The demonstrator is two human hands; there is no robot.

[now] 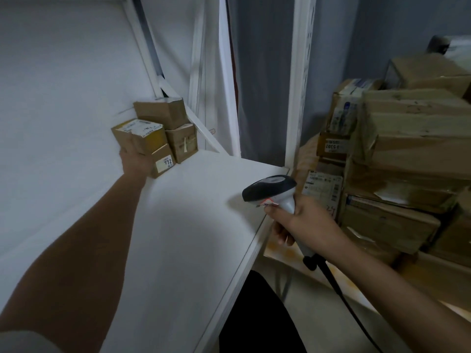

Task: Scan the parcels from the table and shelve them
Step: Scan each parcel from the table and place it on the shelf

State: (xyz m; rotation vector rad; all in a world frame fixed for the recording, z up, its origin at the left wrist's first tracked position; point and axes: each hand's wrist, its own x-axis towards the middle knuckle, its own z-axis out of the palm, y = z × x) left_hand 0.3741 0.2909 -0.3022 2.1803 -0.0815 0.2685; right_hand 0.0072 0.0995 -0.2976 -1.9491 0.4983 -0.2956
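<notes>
My left hand reaches to the back corner of the white shelf and grips a small brown parcel with a white label on top. That parcel sits on another small box marked 772. Two more small cardboard boxes are stacked just behind it in the corner. My right hand holds a grey and black barcode scanner by its handle, near the shelf's right front edge. The scanner's black cable trails down to the right.
A neighbouring rack on the right is packed with larger cardboard parcels, several bearing labels. A white upright post stands between the two racks. A grey wall lies behind. The shelf's front edge runs diagonally below my right hand.
</notes>
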